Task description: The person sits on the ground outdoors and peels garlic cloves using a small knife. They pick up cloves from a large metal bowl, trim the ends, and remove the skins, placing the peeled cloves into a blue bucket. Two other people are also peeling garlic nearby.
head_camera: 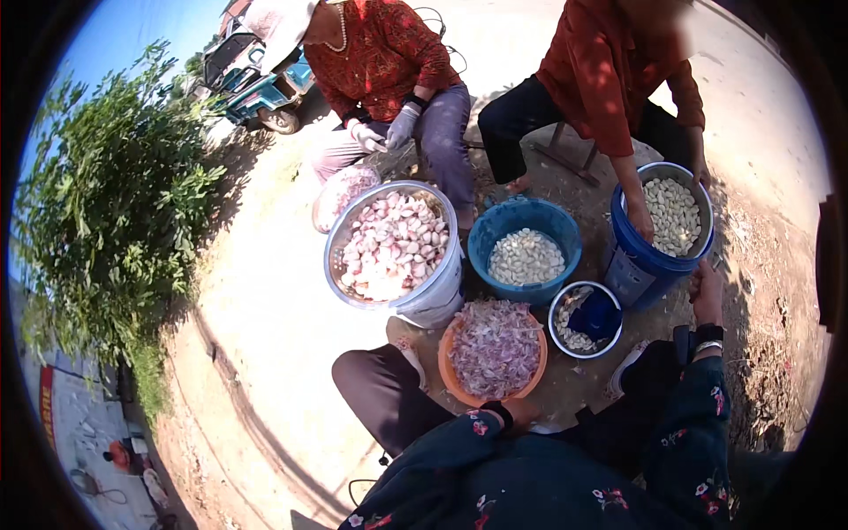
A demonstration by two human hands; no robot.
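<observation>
My right hand (707,291) reaches forward, its fingers curled against the near right side of a blue plastic bucket (613,258). A metal colander (707,199) of peeled garlic cloves (672,215) sits in that bucket's mouth. My left hand (523,412) rests low by the near rim of an orange basin (445,358); its fingers are mostly hidden. Pinkish garlic skins (497,348) heap up in that basin. Right of it, a small white basin with a blue rim (556,331) contains garlic pieces (575,338) and a dark blue object (596,315).
A white bucket (430,311) bears a metal colander (334,281) of unpeeled cloves (397,245). Peeled cloves (527,257) lie in a teal basin (480,228). Two seated people face me: one wears gloves (401,126); the other's hand (640,218) reaches into the garlic colander.
</observation>
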